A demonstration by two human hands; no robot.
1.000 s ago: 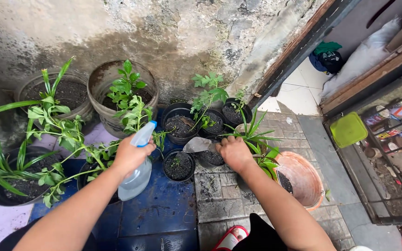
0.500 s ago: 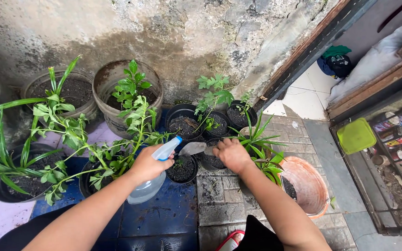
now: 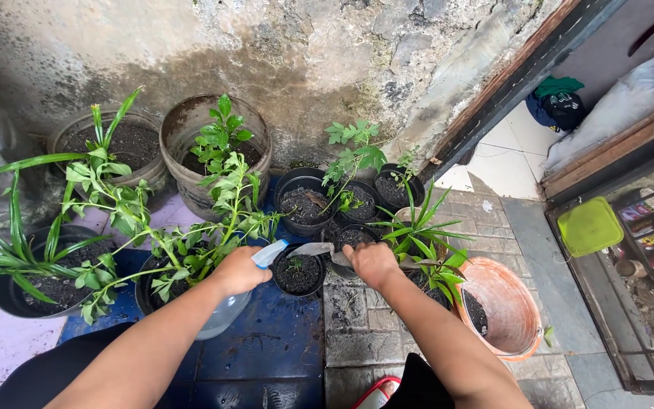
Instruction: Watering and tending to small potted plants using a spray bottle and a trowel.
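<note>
Head view, looking down on a cluster of potted plants against a stained, crumbling wall. The left hand (image 3: 238, 271) is clamped around the neck of a clear spray bottle (image 3: 225, 312), fingers closed; its pale blue nozzle (image 3: 269, 254) points toward 2 o'clock, at a small black pot (image 3: 297, 274) of dark soil just beside it. The bottle's body hangs below the wrist, over a wet blue tile (image 3: 266, 341).

The right hand (image 3: 372, 263) is closed on the handle of a metal trowel (image 3: 313, 249) — the blade lies flat and points toward 9 o'clock, over the rim of the small black pot. The two hands are near each other but apart, with that pot between them.

At 12 o'clock from the hands stand more black pots (image 3: 302, 203), one bearing a leafy seedling (image 3: 352, 155). At 10 o'clock a large grey pot (image 3: 183, 163) holds a green shrub, and a second grey pot (image 3: 115, 144) sits further left. A trailing leafy plant (image 3: 183, 246) spreads across the left forearm's side. At 9 o'clock a black pot (image 3: 32, 291) holds long strap-like leaves.

At 3 o'clock from the right hand a spiky-leaved plant (image 3: 421, 235) rises, and past it a terracotta-coloured bucket (image 3: 505, 310) leans — soil visible inside. Far right, a lime green lid (image 3: 589, 226) rests behind a metal grille.
</note>
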